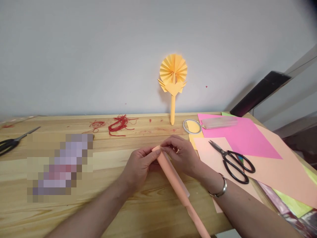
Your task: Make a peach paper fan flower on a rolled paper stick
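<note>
A long, narrow roll of peach-coloured paper (174, 183) slants from the middle of the table down toward the lower edge of the view. My left hand (140, 165) pinches its far end with thumb and fingers. On the other side of that end, my right hand (180, 153) has its fingertips closed on the paper's edge. A pale strip runs along the roll's right side. Beyond my hands a yellow paper fan (173, 71) with a pleated round top leans upright against the wall. Some of my left fingers are hidden behind the roll.
Black-handled scissors (231, 162) lie on peach and pink sheets (260, 142) at right. A tape roll (192, 126) and clear glue bottle (220, 122) sit nearby. Red threads (120, 125) lie at the back. Left are other scissors (17, 140) and a blurred item (61, 165).
</note>
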### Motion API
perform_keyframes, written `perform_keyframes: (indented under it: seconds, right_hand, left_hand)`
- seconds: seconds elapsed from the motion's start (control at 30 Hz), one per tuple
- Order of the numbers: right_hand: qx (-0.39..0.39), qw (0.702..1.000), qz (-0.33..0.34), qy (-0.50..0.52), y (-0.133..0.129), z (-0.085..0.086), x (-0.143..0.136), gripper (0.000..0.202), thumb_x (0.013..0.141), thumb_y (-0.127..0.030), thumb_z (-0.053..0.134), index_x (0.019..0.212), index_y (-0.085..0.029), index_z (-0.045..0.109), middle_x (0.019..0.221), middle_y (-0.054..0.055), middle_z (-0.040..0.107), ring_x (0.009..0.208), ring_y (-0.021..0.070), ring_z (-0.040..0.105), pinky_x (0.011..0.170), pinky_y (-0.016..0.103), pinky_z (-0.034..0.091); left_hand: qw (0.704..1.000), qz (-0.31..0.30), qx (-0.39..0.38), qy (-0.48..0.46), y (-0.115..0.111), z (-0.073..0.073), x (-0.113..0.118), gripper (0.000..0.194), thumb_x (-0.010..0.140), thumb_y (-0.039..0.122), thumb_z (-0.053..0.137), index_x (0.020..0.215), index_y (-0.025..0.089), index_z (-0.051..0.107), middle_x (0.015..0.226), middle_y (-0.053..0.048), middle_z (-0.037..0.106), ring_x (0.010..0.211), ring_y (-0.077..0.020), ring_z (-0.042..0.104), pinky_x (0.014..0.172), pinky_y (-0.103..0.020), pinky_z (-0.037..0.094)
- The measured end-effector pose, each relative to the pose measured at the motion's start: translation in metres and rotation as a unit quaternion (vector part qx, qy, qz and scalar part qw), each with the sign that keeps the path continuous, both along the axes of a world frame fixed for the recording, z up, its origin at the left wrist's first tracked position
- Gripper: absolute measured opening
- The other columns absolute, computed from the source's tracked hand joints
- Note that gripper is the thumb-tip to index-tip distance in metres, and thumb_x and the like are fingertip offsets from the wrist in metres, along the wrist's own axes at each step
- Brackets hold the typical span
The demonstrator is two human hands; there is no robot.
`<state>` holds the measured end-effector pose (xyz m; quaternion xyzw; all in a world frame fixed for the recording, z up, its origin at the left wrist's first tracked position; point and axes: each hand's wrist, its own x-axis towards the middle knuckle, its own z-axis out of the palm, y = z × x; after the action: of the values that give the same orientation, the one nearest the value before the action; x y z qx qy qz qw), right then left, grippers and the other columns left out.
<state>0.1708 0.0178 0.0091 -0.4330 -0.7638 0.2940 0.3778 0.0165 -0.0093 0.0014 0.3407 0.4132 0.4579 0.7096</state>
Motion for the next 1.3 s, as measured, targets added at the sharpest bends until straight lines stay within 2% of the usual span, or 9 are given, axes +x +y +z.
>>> perform_keyframes:
  seconds: [0.53,0.67,0.77,0.83,0.9,1.0,1.07,1.2,1.3]
  right_hand:
    - [-0.054,0.997,-0.029,-0.037,0.003,-0.001,0.001,0.010,0.079,-0.020,0.058,0.073,-0.019,0.066,0.073,0.001,0.065,0.068,0.0121,0.057,0.060,0.023,0.041]
    - [-0.112,0.993,-0.019,-0.017,0.006,-0.003,0.000,0.013,0.080,-0.020,0.054,0.075,-0.018,0.065,0.075,0.002,0.066,0.071,0.0131,0.058,0.062,0.024,0.042]
    - [-0.183,0.983,-0.019,0.005,0.008,-0.001,-0.002,0.018,0.083,-0.027,0.050,0.079,-0.017,0.063,0.075,0.002,0.065,0.069,0.0131,0.056,0.060,0.024,0.041]
    - [-0.228,0.974,0.011,-0.003,0.009,0.006,-0.002,0.027,0.085,-0.036,0.046,0.079,-0.015,0.062,0.074,0.002,0.063,0.066,0.0132,0.054,0.056,0.024,0.039]
    - [-0.269,0.960,0.073,-0.019,0.009,0.014,-0.003,0.032,0.084,-0.042,0.048,0.075,-0.015,0.060,0.075,0.003,0.062,0.067,0.0140,0.054,0.056,0.024,0.039]
    - [-0.335,0.928,0.159,-0.027,0.008,0.029,-0.004,0.028,0.079,-0.041,0.054,0.075,-0.014,0.059,0.075,0.004,0.063,0.068,0.0152,0.056,0.058,0.024,0.040]
    - [-0.365,0.913,0.175,-0.049,0.008,0.037,-0.005,0.024,0.078,-0.038,0.056,0.075,-0.014,0.058,0.071,0.004,0.063,0.064,0.0151,0.056,0.057,0.024,0.041]
    - [-0.335,0.916,0.151,-0.159,0.014,0.048,-0.007,0.019,0.077,-0.032,0.056,0.067,-0.015,0.056,0.064,0.003,0.061,0.058,0.0135,0.054,0.053,0.023,0.037]
    - [-0.238,0.928,0.129,-0.256,0.020,0.052,-0.007,0.021,0.075,-0.032,0.059,0.064,-0.016,0.053,0.062,0.002,0.059,0.055,0.0127,0.050,0.050,0.024,0.031]
  left_hand:
    - [0.998,-0.008,0.027,0.057,-0.002,-0.004,-0.001,0.018,0.076,0.028,0.064,0.088,0.019,0.074,0.076,-0.004,0.069,0.072,-0.0189,0.060,0.071,-0.032,0.048]
    - [0.999,-0.005,0.003,0.036,0.001,-0.005,-0.001,0.020,0.075,0.029,0.064,0.088,0.017,0.073,0.075,-0.006,0.070,0.070,-0.0207,0.062,0.066,-0.034,0.050]
    - [0.999,0.028,-0.017,0.020,0.005,-0.001,-0.003,0.020,0.071,0.029,0.068,0.084,0.015,0.073,0.075,-0.007,0.071,0.068,-0.0217,0.063,0.062,-0.033,0.051]
    - [0.998,0.053,-0.019,0.009,0.009,0.005,-0.005,0.019,0.068,0.028,0.069,0.079,0.014,0.073,0.073,-0.007,0.071,0.068,-0.0222,0.064,0.061,-0.033,0.051]
    - [0.997,0.073,-0.014,0.008,0.012,0.011,-0.007,0.016,0.065,0.027,0.071,0.073,0.013,0.072,0.069,-0.007,0.070,0.067,-0.0220,0.064,0.062,-0.033,0.051]
    - [0.996,0.088,0.000,0.025,0.012,0.020,-0.009,0.015,0.066,0.027,0.070,0.066,0.012,0.070,0.062,-0.005,0.067,0.062,-0.0194,0.063,0.060,-0.031,0.051]
    - [0.995,0.089,0.007,0.035,0.010,0.024,-0.011,0.016,0.068,0.027,0.069,0.067,0.011,0.070,0.062,-0.005,0.067,0.060,-0.0176,0.062,0.059,-0.029,0.051]
    - [0.996,0.089,-0.001,0.019,0.003,0.021,-0.017,0.016,0.071,0.025,0.067,0.075,0.009,0.070,0.072,-0.009,0.071,0.069,-0.0184,0.065,0.067,-0.030,0.053]
    - [0.996,0.089,-0.022,0.005,0.000,0.013,-0.019,0.016,0.072,0.023,0.067,0.080,0.009,0.069,0.082,-0.011,0.073,0.075,-0.0189,0.067,0.070,-0.029,0.053]
